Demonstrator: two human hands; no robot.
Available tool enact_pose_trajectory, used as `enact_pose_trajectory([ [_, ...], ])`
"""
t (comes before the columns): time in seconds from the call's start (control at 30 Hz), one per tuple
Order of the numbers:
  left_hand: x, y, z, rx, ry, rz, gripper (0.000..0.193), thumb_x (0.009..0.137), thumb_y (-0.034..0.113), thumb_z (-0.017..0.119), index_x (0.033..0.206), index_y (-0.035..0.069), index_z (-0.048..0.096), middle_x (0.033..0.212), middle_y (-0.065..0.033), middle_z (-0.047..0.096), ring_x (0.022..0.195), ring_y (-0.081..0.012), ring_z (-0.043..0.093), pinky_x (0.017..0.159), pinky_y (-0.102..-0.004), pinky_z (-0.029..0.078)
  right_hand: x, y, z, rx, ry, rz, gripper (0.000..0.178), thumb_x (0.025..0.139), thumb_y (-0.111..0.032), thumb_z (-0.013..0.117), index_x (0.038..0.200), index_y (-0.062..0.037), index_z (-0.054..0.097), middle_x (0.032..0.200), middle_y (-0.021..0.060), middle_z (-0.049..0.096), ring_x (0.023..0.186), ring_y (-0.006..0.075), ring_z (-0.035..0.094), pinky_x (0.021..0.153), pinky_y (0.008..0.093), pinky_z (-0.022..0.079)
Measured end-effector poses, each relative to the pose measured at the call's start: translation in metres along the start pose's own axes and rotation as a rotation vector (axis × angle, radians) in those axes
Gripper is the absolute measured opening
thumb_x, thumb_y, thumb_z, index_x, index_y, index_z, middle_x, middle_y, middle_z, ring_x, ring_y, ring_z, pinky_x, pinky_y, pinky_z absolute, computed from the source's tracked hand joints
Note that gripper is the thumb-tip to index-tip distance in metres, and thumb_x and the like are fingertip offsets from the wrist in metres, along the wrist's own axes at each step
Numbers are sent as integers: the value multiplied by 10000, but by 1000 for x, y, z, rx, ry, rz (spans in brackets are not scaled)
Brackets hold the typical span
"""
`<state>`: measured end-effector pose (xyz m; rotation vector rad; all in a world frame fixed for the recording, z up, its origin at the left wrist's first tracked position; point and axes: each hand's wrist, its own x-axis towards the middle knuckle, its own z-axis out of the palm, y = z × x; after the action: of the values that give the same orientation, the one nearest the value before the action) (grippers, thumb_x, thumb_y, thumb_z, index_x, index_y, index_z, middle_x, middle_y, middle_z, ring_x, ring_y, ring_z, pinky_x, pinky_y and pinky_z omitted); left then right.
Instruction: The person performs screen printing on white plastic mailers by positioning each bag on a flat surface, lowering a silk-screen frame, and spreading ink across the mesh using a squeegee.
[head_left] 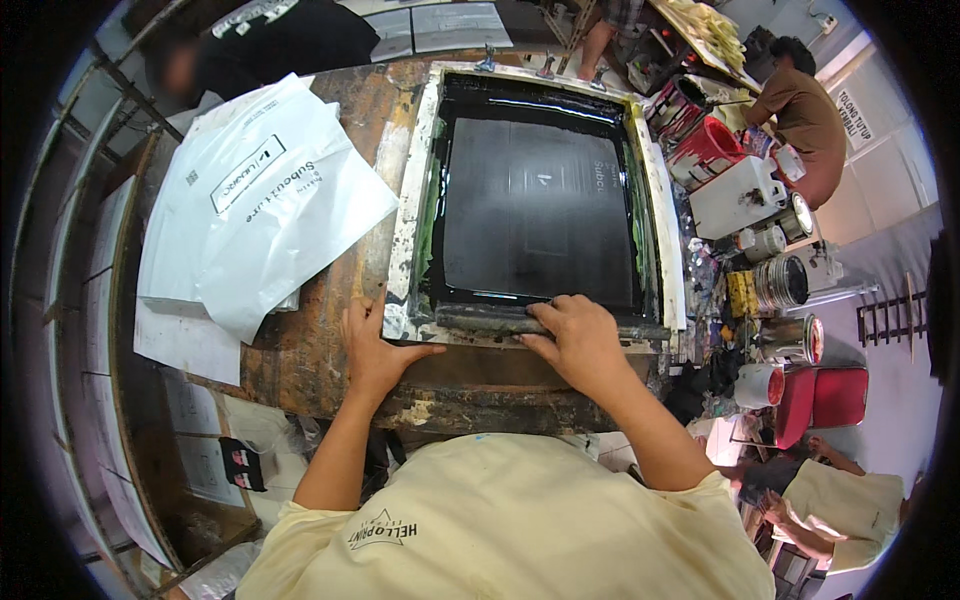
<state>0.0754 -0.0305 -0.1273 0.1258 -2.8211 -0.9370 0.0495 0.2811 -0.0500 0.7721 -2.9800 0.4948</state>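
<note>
The tabletop [300, 370] looked to me like rough, stained wood. The bags [270, 190] were smooth, glossy plastic; the frame [402, 230] was crusted with paint, the mesh [540, 220] smooth and duller than the shiny, wet-looking ink [530, 97] around it. The jug [730, 200] looked plastic, the cans [782, 282] metal, the shirt [520, 520] matt cloth.

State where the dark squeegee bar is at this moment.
In the head view, the squeegee bar lies along the near end of the screen frame, right of the left hand, with the right hand gripping it.
</note>
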Motion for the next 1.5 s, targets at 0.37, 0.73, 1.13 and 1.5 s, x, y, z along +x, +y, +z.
enact_pose_trajectory([
  [0.37, -4, 6, -6, 37, -53, -44, 999, 448, 459, 1039, 1282, 26, 701, 1109, -125, 557, 1115, -345, 530, 978, -471, 448, 125, 69, 37, -93, 207, -104, 460, 780, -264, 869, 1167, -104, 678, 993, 82, 614, 950, 319, 626, 773, 445, 554],
  [0.73, -6, -5, -3, -135, -26, 17, 1366, 440, 660, 984, 1517, -55, 541, 1180, -162, 713, 978, -335, 608, 936, -469, 460, 335, 197, -14, -136, 45, -188, 439, 992, -506, 664, 1063, -76, 718, 991, 188, 741, 995, 418, 709, 851, 537, 539],
  [1.13, -9, -13, 6, -143, 66, 128, 1275, 504, 569, 1009, 1511, -48, 530, 1194, -173, 751, 1012, -378, 670, 964, -476, 456, 192, 116, 23, -212, 231, -83, 340, 936, -447, 748, 1012, -124, 676, 958, 102, 668, 956, 347, 689, 749, 502, 567],
  [1.5, -9, 4, 9, -777, 75, -18, 940, 724, 265, 1018, 1489, -37, 561, 1213, -116, 729, 1121, -221, 679, 982, -345, 539, 21, -20, -40, -100, 77, -48, 399, 901, -396, 779, 1034, -65, 600, 962, 123, 607, 966, 330, 638, 751, 448, 585],
])
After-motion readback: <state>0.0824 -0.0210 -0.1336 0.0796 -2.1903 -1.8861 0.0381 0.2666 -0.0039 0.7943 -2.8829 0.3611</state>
